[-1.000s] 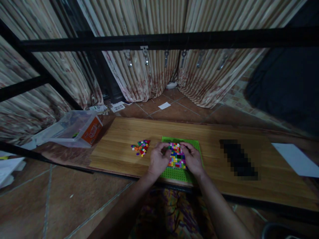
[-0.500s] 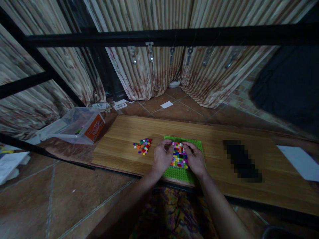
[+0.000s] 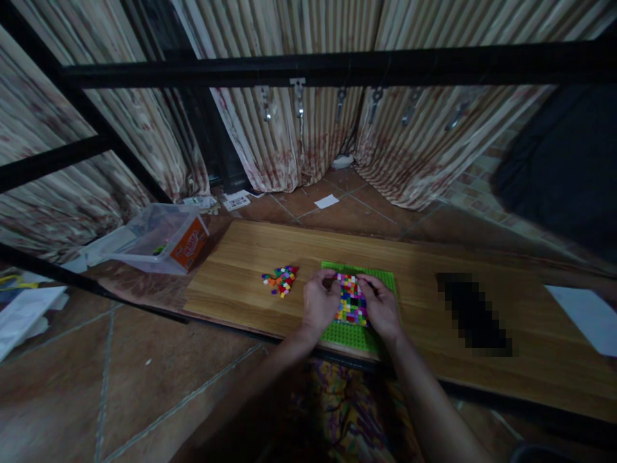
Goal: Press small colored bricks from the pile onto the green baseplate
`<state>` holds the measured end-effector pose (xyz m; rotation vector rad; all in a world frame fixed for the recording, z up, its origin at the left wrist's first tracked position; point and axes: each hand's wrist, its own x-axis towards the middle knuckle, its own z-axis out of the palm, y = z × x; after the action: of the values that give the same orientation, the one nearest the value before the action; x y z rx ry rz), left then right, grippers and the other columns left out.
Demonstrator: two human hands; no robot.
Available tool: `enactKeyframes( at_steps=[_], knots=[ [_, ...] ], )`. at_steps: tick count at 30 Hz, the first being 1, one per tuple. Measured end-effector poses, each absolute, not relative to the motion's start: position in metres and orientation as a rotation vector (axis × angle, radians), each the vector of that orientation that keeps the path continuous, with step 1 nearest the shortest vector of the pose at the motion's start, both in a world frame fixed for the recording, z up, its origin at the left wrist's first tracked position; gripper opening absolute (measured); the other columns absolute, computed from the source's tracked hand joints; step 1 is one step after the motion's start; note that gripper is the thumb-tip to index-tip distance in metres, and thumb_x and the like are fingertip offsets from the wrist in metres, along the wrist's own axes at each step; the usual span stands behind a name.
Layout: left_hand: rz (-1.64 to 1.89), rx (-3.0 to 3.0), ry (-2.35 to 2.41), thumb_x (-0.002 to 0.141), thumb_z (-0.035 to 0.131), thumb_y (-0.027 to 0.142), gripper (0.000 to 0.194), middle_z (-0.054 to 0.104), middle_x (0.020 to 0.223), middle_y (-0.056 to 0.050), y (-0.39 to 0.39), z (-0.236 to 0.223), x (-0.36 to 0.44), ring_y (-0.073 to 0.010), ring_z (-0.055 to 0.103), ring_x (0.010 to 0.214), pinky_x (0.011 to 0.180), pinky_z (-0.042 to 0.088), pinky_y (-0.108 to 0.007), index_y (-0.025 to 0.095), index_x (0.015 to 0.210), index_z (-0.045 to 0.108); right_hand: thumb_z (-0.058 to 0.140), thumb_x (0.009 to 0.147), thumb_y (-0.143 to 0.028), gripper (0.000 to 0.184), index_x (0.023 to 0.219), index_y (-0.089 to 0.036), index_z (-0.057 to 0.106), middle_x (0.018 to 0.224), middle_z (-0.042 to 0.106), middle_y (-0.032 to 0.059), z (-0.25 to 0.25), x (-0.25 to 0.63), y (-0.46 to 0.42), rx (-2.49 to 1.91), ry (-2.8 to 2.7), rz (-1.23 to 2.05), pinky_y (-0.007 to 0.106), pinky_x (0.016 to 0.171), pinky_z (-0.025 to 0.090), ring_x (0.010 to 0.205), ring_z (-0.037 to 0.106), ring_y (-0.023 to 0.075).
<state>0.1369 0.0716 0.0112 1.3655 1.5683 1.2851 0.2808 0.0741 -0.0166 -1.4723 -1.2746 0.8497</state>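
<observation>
Many coloured bricks [image 3: 352,302] lie between the fingers [image 3: 375,283].

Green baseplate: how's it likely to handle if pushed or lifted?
The green baseplate lies flat and looks thin, so it probably won't tip or roll. Its plastic-looking, studded surface suggests fairly stiff, perhaps flexing slightly. The colored bricks on top might shift; their attachment isn't clear.
</observation>
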Motion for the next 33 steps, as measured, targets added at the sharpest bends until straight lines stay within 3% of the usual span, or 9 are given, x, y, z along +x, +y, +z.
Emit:
enactKeyframes(
  at_steps=[6, 12, 15, 20, 26, 33],
  knots=[
    [1.259, 1.367, 1.564, 0.078, 0.056, 0.013, 0.018, 0.069, 0.084, -0.004, 0.071, 0.012, 0.137, -0.0132, 0.064, 0.073, 0.072, 0.053, -0.026, 0.016, 0.094, 0.064, 0.054, 0.079, -0.053, 0.039, 0.098, -0.024, 0.071, 0.101, 0.071, 0.0061, -0.015, 0.282, 0.073, -1.49, -1.28, 0.857, 0.038, 0.083, 0.046, 0.092, 0.062, 0.0244],
    [1.291, 1.481, 1.602, 0.085, 0.052, 0.02, 0.022, 0.067, 0.098, -0.008, 0.045, 0.015, 0.115, -0.0159, 0.065, 0.081, 0.072, 0.054, -0.027, 0.017, 0.105, 0.061, 0.055, 0.077, -0.055, 0.042, 0.098, -0.022, 0.07, 0.1, 0.07, 0.0069, -0.013, 0.282, 0.072, -1.525, -1.28, 0.856, 0.039, 0.082, 0.046, 0.089, 0.062, 0.0246],
    [1.295, 1.507, 1.672, 0.084, 0.05, 0.015, 0.025, 0.065, 0.102, -0.009, 0.03, 0.016, 0.08, -0.0178, 0.063, 0.088, 0.077, 0.053, -0.03, 0.017, 0.107, 0.06, 0.054, 0.078, -0.056, 0.043, 0.098, -0.022, 0.07, 0.1, 0.07, 0.0069, -0.01, 0.282, 0.07, -1.543, -1.286, 0.855, 0.04, 0.083, 0.046, 0.09, 0.062, 0.025],
    [1.123, 1.577, 2.01, 0.08, 0.052, 0.011, 0.023, 0.063, 0.098, -0.007, 0.023, 0.012, 0.018, -0.0163, 0.063, 0.081, 0.078, 0.052, -0.031, 0.018, 0.099, 0.061, 0.054, 0.077, -0.057, 0.044, 0.098, -0.022, 0.07, 0.098, 0.071, 0.0066, -0.008, 0.28, 0.069, -1.522, -1.276, 0.855, 0.039, 0.082, 0.047, 0.089, 0.063, 0.0247],
    [0.824, 1.842, 2.09, 0.083, 0.051, 0.016, 0.016, 0.065, 0.099, -0.005, 0.031, 0.005, 0.004, -0.0187, 0.063, 0.089, 0.083, 0.05, -0.03, 0.021, 0.091, 0.064, 0.054, 0.077, -0.056, 0.044, 0.098, -0.021, 0.07, 0.097, 0.071, 0.0064, -0.009, 0.279, 0.069, -1.522, -1.249, 0.867, 0.038, 0.08, 0.047, 0.087, 0.063, 0.0237],
    [0.91, 1.869, 2.011, 0.084, 0.051, 0.018, 0.013, 0.067, 0.091, -0.005, 0.029, 0.015, 0.016, -0.0171, 0.063, 0.082, 0.077, 0.051, -0.028, 0.02, 0.09, 0.063, 0.055, 0.078, -0.055, 0.042, 0.098, -0.022, 0.07, 0.098, 0.07, 0.0055, -0.009, 0.279, 0.07, -1.546, -1.253, 0.861, 0.037, 0.08, 0.047, 0.088, 0.062, 0.0235]
  ],
)
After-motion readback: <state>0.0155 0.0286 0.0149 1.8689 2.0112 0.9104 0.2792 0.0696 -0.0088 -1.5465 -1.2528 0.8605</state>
